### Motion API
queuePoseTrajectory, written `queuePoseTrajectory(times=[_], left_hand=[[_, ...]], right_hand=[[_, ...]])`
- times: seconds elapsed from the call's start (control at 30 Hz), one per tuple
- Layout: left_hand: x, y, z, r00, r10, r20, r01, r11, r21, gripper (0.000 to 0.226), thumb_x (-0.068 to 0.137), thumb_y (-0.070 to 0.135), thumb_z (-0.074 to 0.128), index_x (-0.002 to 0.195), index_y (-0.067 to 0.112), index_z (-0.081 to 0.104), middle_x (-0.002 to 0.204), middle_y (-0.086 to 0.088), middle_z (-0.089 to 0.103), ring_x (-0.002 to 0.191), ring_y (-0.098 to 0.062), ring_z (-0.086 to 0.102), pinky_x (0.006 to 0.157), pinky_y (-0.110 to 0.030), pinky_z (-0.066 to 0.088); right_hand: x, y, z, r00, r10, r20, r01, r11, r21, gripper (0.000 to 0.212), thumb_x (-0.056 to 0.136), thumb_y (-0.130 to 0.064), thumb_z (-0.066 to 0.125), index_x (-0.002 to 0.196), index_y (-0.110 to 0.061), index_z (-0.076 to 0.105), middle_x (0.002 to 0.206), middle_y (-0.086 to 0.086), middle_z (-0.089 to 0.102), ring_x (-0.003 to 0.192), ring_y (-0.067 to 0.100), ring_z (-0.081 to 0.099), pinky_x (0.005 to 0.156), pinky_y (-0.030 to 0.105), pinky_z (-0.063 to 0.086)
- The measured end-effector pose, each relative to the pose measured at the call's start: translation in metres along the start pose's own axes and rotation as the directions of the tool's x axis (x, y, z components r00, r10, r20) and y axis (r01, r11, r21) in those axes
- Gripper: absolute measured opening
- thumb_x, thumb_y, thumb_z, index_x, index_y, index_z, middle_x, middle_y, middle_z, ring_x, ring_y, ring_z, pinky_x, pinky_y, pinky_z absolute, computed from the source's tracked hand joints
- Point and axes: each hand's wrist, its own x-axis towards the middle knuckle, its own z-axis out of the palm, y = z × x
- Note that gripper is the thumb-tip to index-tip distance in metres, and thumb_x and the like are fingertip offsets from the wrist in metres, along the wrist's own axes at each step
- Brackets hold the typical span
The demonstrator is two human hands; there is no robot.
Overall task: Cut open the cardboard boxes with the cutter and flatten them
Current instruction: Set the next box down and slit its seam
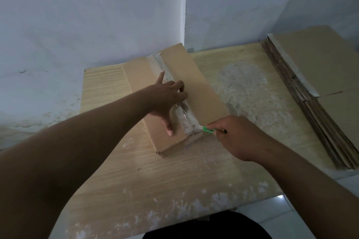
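A brown cardboard box (202, 91) lies closed on the wooden table (174, 180), its long top seam covered with clear tape (184, 114). My left hand (167, 99) presses on the box top with spread fingers, thumb on the left flap and the other fingers near the seam. My right hand (239, 137) grips a green cutter (210, 130) at the near end of the taped seam. The cutter's tip touches the tape at the box's front edge; the blade itself is too small to make out.
A stack of flattened cardboard boxes (318, 83) lies on the table's right side. White walls meet in a corner just behind the box. The tabletop has pale scuffed patches (242, 81). The near table edge is at the bottom, above a dark garment (213, 227).
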Motion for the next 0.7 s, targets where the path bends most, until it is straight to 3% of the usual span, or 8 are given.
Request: queuePoseTrajectory(times=[0.07,0.17,0.27,0.3,0.37,0.47,0.57,0.7], left_hand=[[-0.002,-0.002,0.001,1.0,-0.003,-0.006,0.003,1.0,-0.001,0.135,0.043,0.098,0.068,0.152,0.027,0.031,0.154,-0.007,0.03,0.144,-0.029,0.037,0.118,-0.076,0.002],[-0.003,-0.002,0.002,1.0,-0.014,-0.009,0.014,1.0,-0.003,0.133,0.043,0.098,0.067,0.15,0.026,0.033,0.152,-0.007,0.03,0.142,-0.029,0.039,0.118,-0.076,0.005],[0.001,0.0,0.002,1.0,-0.02,-0.005,0.02,1.0,-0.009,0.135,0.043,0.097,0.068,0.152,0.025,0.032,0.152,-0.007,0.029,0.142,-0.028,0.038,0.118,-0.076,0.003],[0.002,0.0,0.002,1.0,-0.02,-0.004,0.02,1.0,-0.004,0.136,0.044,0.098,0.067,0.152,0.025,0.031,0.152,-0.007,0.029,0.143,-0.028,0.037,0.118,-0.076,0.003],[0.004,0.0,0.002,1.0,-0.011,-0.007,0.011,1.0,0.019,0.138,0.045,0.098,0.066,0.155,0.023,0.03,0.155,-0.008,0.028,0.146,-0.029,0.031,0.118,-0.076,0.0],[0.003,0.0,0.002,1.0,0.013,-0.017,-0.011,0.996,0.092,0.139,0.05,0.099,0.062,0.158,0.02,0.027,0.159,-0.009,0.028,0.149,-0.03,0.027,0.118,-0.075,-0.005],[0.001,0.004,-0.001,0.999,0.045,-0.015,-0.043,0.993,0.108,0.127,0.052,0.099,0.06,0.152,0.025,0.035,0.149,-0.002,0.043,0.143,-0.027,0.036,0.119,-0.072,-0.006],[0.004,0.004,-0.002,0.998,0.069,-0.012,-0.068,0.996,0.06,0.107,0.051,0.098,0.064,0.135,0.034,0.047,0.133,0.007,0.056,0.138,-0.023,0.041,0.118,-0.072,-0.009]], right_hand=[[-0.001,-0.004,0.004,1.0,-0.005,0.004,0.005,1.0,0.027,0.038,0.104,-0.015,0.045,0.135,-0.025,0.063,0.135,0.001,0.065,0.091,0.004,0.066,0.065,0.003,0.039],[-0.008,-0.006,0.012,0.999,0.003,0.044,-0.005,1.0,0.026,0.038,0.104,-0.016,0.044,0.137,-0.027,0.061,0.122,0.004,0.071,0.059,-0.004,0.055,0.053,0.004,0.037],[-0.016,0.009,0.013,0.997,0.033,0.071,-0.035,0.999,0.03,0.039,0.102,-0.018,0.044,0.134,-0.032,0.063,0.12,0.0,0.072,0.081,0.008,0.069,0.076,0.023,0.056],[-0.018,0.015,0.011,0.994,0.059,0.092,-0.064,0.997,0.053,0.039,0.102,-0.018,0.045,0.133,-0.033,0.063,0.114,-0.002,0.074,0.073,0.011,0.069,0.07,0.026,0.057],[-0.022,0.026,0.01,0.987,0.097,0.124,-0.113,0.985,0.131,0.038,0.102,-0.018,0.048,0.131,-0.036,0.065,0.089,-0.008,0.074,0.047,0.007,0.055,0.047,0.022,0.045],[-0.026,0.035,0.012,0.99,0.117,0.084,-0.135,0.952,0.273,0.036,0.102,-0.018,0.051,0.129,-0.038,0.066,0.054,-0.02,0.061,0.037,0.004,0.037,0.042,0.018,0.032],[-0.028,0.037,0.016,0.992,0.107,0.063,-0.122,0.936,0.332,0.034,0.102,-0.017,0.052,0.129,-0.034,0.066,0.045,-0.034,0.05,0.036,0.004,0.035,0.042,0.015,0.03],[-0.029,0.04,0.013,0.994,0.099,0.043,-0.108,0.899,0.425,0.033,0.102,-0.018,0.054,0.125,-0.038,0.067,0.043,-0.02,0.053,0.039,0.005,0.031,0.044,0.019,0.029]])
